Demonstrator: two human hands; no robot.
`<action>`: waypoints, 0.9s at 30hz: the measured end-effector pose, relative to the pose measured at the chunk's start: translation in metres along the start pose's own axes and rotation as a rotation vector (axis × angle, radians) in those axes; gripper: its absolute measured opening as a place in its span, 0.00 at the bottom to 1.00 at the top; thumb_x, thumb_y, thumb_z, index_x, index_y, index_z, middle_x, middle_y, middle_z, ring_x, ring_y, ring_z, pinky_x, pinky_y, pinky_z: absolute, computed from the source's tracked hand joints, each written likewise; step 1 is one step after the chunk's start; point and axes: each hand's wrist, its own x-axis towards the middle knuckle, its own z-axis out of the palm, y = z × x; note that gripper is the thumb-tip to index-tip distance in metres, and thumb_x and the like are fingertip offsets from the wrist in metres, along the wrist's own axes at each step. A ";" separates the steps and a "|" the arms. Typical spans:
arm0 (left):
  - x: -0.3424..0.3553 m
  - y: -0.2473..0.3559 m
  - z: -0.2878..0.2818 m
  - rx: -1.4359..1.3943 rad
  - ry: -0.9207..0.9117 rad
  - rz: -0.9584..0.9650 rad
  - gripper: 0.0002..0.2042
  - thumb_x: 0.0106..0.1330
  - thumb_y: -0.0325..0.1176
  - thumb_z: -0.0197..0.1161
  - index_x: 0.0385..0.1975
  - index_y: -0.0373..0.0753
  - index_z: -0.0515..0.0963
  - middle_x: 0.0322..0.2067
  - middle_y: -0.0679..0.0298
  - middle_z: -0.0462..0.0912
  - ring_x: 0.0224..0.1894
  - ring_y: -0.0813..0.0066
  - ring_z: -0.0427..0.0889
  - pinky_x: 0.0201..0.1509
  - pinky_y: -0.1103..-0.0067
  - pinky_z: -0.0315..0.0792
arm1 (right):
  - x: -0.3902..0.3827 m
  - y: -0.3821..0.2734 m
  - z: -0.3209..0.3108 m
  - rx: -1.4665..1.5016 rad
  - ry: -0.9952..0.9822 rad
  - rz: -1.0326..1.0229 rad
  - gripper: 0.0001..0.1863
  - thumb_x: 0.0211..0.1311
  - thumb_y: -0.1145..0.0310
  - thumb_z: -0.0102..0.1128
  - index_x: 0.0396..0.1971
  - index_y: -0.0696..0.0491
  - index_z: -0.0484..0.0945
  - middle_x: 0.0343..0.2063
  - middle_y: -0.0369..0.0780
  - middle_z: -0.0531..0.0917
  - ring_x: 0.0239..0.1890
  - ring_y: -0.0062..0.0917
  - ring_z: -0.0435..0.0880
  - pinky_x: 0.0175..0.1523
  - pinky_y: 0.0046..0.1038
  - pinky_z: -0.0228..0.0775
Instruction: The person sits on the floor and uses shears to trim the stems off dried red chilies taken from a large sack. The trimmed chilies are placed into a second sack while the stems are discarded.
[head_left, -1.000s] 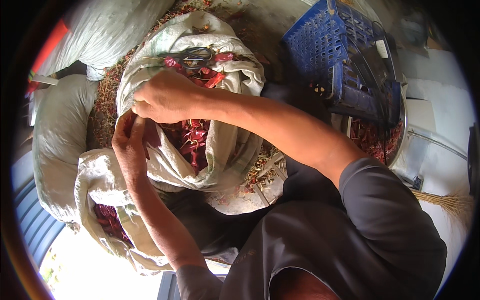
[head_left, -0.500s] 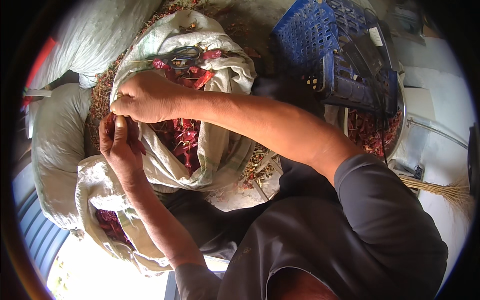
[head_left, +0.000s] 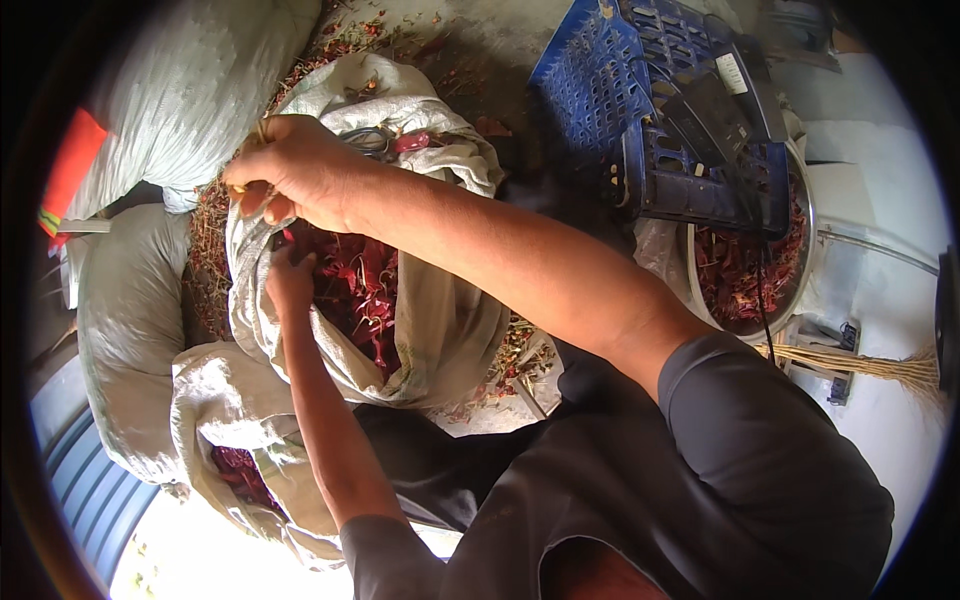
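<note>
An open white woven sack [head_left: 455, 290] stands in front of me with many dried red chilies [head_left: 365, 275] in it. My left hand [head_left: 290, 280] reaches over its left side, against the chilies, its fingers dark and partly hidden. A red bit of chili shows just beyond its fingertips. Above it, over the sack's left rim, my right hand [head_left: 295, 175] is closed with the fingers curled. What it pinches, if anything, is too small to make out. Scissors [head_left: 368, 142], partly covered by my right wrist, lie on the far fold of the sack beside a single chili [head_left: 411, 142].
A blue plastic crate [head_left: 590, 70] stands at the far right, by a metal basin [head_left: 808, 225] of red chilies. Full white sacks [head_left: 130, 330] line the left. Stems and scraps [head_left: 210, 265] litter the floor. A straw broom [head_left: 870, 365] lies at right.
My left hand has left the right hand and come down to the chilies in the sack. The right hand has lifted slightly and away. The view has shifted a little.
</note>
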 end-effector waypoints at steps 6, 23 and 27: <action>-0.013 0.004 -0.035 -0.387 -0.037 -0.311 0.12 0.60 0.34 0.64 0.40 0.36 0.82 0.31 0.60 0.83 0.31 0.75 0.77 0.37 0.76 0.70 | -0.007 -0.007 -0.006 -0.374 0.050 0.085 0.12 0.65 0.67 0.58 0.40 0.61 0.74 0.31 0.44 0.81 0.30 0.23 0.83 0.26 0.24 0.74; -0.083 0.101 -0.120 -0.936 -0.118 -0.069 0.10 0.65 0.27 0.61 0.45 0.35 0.76 0.21 0.73 0.70 0.17 0.89 0.63 0.13 0.87 0.57 | -0.013 0.045 -0.009 -1.277 -0.229 -0.379 0.15 0.56 0.61 0.62 0.26 0.61 0.78 0.20 0.53 0.79 0.26 0.46 0.83 0.35 0.44 0.73; -0.083 0.101 -0.125 -0.924 -0.119 -0.064 0.09 0.65 0.28 0.60 0.42 0.33 0.76 0.21 0.71 0.71 0.18 0.88 0.65 0.15 0.86 0.60 | -0.016 0.045 -0.005 -1.261 -0.214 -0.337 0.15 0.56 0.61 0.61 0.23 0.61 0.77 0.18 0.54 0.78 0.25 0.49 0.82 0.32 0.44 0.72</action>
